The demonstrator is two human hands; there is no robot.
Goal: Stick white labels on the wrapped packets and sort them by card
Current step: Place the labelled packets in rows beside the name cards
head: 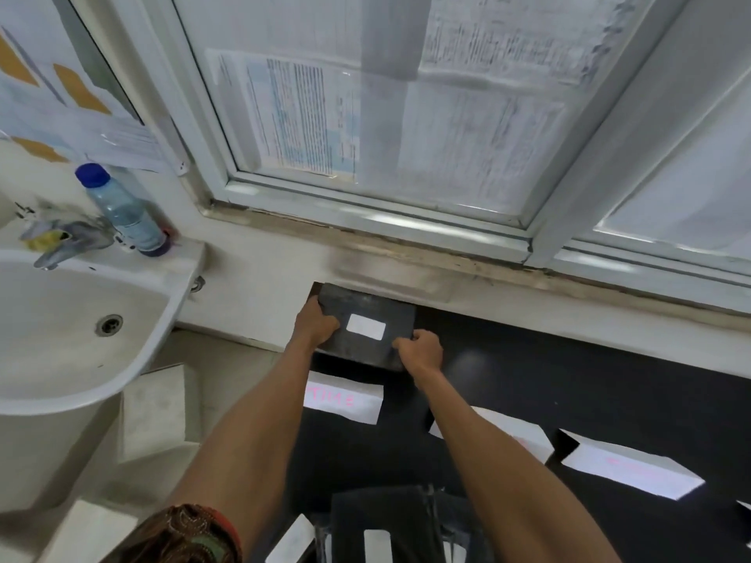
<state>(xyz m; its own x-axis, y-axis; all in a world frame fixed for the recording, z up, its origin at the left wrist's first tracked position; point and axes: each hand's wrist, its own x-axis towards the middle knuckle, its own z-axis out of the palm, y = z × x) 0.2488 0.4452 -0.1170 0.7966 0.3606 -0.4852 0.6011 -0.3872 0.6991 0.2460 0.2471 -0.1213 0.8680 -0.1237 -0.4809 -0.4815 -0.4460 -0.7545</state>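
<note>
On my feed the packet [361,304] is black, slightly greyed, with a plain white label [366,326] on its face. The counter [569,379] under it is black too. The near card [345,398] is white with pink lettering. The right card [634,467] is white with what looks like fainter pink writing, too washed out to be sure. The bottle [126,213] is pale clear blue, its cap [92,173] deep blue. The sink [48,359] is white. A sleeve [191,538] is patterned in brown, orange and green.

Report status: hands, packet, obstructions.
Gripping black packet: left hand, right hand. Its white label stuck on top. A white card just nearer, not in the way.
</note>
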